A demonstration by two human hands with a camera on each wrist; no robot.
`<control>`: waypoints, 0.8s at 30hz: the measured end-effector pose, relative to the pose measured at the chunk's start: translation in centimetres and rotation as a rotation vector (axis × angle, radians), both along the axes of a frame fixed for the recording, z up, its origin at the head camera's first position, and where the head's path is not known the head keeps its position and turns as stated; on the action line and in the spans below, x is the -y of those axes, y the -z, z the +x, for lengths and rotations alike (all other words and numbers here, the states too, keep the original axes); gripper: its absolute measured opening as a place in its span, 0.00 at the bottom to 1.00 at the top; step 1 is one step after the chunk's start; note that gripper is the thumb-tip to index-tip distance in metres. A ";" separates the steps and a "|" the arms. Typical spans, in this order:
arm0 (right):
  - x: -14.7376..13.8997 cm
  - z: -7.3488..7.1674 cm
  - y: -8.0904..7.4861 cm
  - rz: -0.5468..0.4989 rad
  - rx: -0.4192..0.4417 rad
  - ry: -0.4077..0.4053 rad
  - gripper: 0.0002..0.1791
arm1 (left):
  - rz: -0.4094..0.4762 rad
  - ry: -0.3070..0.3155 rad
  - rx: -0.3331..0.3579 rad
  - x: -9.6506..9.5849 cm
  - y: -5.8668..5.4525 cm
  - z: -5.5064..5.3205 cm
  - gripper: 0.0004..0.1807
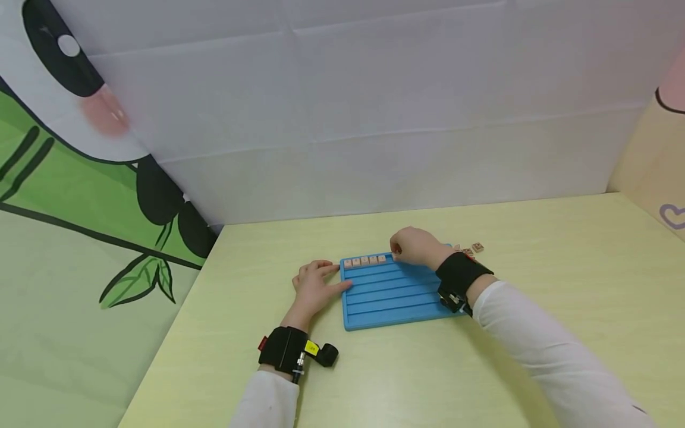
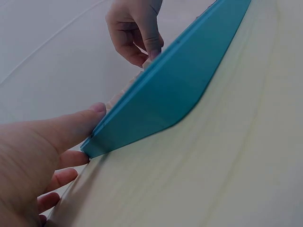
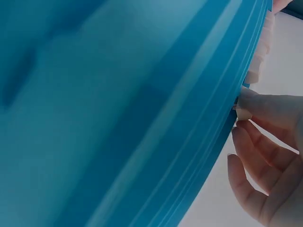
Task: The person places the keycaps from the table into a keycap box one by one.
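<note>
A blue letter-tile board with parallel ridged rows lies on the table. Along its far row stand several small pale letter tiles, starting at the left end. My left hand is at the board's left edge, its thumb on the rim and its extended fingers beside the corner. At the far row, just right of the set tiles, my right hand pinches a letter tile between thumb and forefinger. In the right wrist view that tile is right at the board's edge. The tile's face is hidden by the fingers.
Loose letter tiles lie on the table beyond the board's right corner, partly hidden by the right wrist. The pale yellow table ends at a white cloth backdrop. A cloth with a green cartoon print hangs at the left.
</note>
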State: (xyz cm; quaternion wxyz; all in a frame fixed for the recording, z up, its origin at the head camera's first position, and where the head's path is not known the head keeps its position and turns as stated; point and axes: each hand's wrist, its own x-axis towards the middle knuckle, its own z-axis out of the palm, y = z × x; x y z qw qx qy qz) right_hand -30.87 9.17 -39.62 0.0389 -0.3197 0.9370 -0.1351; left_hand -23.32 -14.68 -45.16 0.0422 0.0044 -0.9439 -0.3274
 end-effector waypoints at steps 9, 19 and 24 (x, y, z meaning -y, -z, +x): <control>0.5 -0.2 0.2 0.018 -0.018 -0.014 0.03 | -0.004 -0.005 0.004 0.0 -0.1 0.0 0.32; 0.7 -0.1 0.3 0.020 -0.052 -0.020 0.04 | -0.009 -0.011 0.006 -0.1 0.1 -0.1 0.32; 1.0 0.1 0.3 0.025 -0.072 -0.035 0.04 | -0.005 -0.010 0.005 -0.1 0.2 -0.1 0.32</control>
